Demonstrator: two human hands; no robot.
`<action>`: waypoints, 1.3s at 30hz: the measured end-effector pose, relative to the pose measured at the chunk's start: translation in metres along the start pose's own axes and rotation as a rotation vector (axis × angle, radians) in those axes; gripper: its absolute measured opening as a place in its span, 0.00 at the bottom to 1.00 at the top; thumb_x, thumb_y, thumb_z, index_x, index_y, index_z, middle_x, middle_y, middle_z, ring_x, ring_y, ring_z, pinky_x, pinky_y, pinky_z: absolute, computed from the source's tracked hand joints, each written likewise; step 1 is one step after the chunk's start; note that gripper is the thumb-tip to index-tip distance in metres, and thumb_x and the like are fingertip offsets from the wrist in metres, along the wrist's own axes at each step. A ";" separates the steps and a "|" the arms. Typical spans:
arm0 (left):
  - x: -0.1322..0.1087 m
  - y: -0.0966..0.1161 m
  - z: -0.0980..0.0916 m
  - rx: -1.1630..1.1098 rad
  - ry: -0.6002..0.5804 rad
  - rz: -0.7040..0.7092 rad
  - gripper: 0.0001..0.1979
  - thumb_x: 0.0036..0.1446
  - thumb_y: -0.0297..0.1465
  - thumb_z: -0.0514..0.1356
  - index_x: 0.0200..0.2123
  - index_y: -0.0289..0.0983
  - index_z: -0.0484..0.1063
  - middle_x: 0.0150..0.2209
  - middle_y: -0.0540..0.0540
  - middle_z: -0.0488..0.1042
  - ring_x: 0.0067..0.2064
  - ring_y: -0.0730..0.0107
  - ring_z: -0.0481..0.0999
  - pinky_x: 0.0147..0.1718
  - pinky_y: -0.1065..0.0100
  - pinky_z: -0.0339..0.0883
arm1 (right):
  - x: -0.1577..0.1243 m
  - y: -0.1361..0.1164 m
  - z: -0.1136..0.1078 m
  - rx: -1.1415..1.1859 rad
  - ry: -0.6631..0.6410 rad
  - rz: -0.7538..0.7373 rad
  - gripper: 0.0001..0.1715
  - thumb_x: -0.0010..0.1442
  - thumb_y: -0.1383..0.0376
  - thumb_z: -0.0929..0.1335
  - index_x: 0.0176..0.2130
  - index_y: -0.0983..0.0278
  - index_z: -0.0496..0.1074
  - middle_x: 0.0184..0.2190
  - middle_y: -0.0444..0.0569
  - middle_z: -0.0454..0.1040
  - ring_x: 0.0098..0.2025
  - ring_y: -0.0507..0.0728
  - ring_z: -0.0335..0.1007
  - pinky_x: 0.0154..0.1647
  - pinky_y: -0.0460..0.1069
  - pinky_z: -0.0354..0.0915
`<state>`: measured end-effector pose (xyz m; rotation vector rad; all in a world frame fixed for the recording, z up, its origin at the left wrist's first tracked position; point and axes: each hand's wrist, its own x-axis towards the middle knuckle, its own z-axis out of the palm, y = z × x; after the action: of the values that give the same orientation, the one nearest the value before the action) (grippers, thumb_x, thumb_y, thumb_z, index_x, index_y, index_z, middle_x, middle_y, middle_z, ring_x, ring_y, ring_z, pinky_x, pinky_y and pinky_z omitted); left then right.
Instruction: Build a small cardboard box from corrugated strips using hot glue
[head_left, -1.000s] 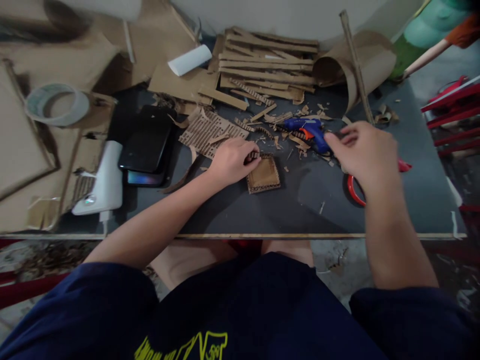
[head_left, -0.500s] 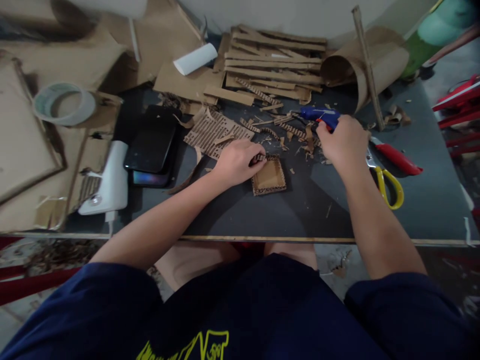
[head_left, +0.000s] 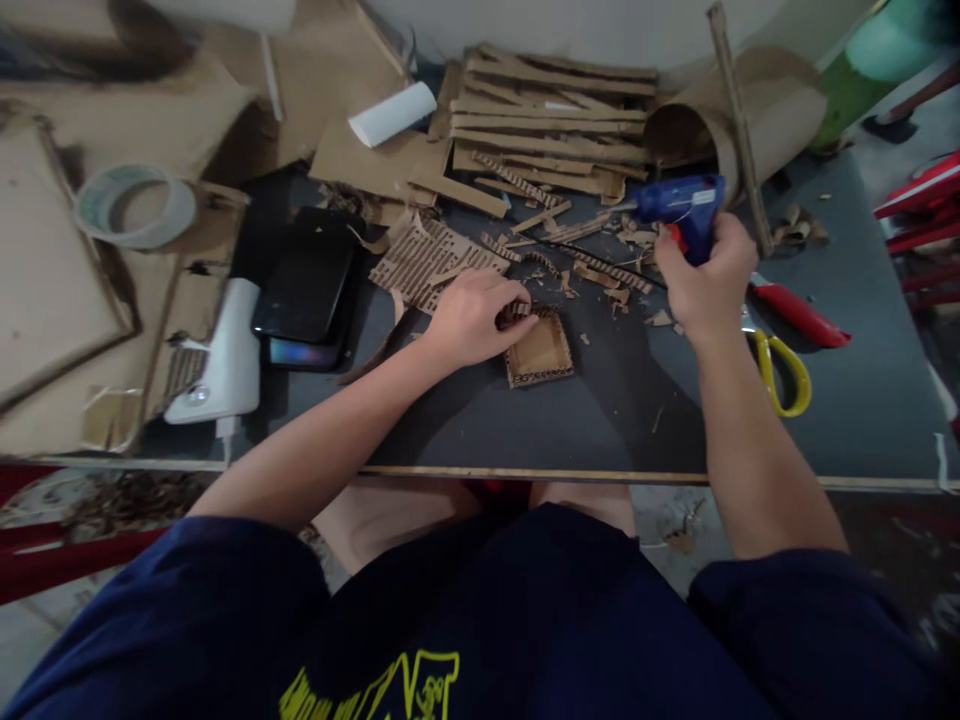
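L hand (head_left: 474, 315) covers a corner of small box (head_left: 540, 355); strip (head_left: 514, 312) under its fingers mostly hidden, can't tell if it's attached. R hand (head_left: 709, 275) hides lower end of glue gun (head_left: 688, 208); cord partly lost amid scraps (head_left: 615, 275) L of that hand. Just R of R wrist, blades of scissors (head_left: 805, 383) mostly hidden. Well L of L hand, phone (head_left: 304, 353) largely under black slab (head_left: 304, 275), screen unreadable; farther L, cardboard sheet (head_left: 60, 265) cut off by edge. Far R of R hand, red thing (head_left: 926, 195) cut off, someone's foot (head_left: 892, 128) blurry. Below both hands, shirt lettering (head_left: 431, 672) cut off at btm.
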<state>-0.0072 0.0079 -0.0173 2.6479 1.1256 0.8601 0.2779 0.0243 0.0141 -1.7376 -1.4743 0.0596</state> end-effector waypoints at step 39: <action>0.004 -0.003 0.007 -0.776 0.279 -0.331 0.15 0.59 0.46 0.64 0.34 0.40 0.81 0.34 0.50 0.81 0.38 0.70 0.80 0.38 0.68 0.74 | -0.041 -0.023 0.030 0.129 -0.196 -0.117 0.23 0.56 0.44 0.70 0.40 0.56 0.67 0.38 0.50 0.77 0.46 0.65 0.74 0.45 0.59 0.72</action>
<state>-0.0035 0.0135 -0.0224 1.7039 0.9685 1.2869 0.2315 0.0052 -0.0104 -1.5740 -1.6735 0.2647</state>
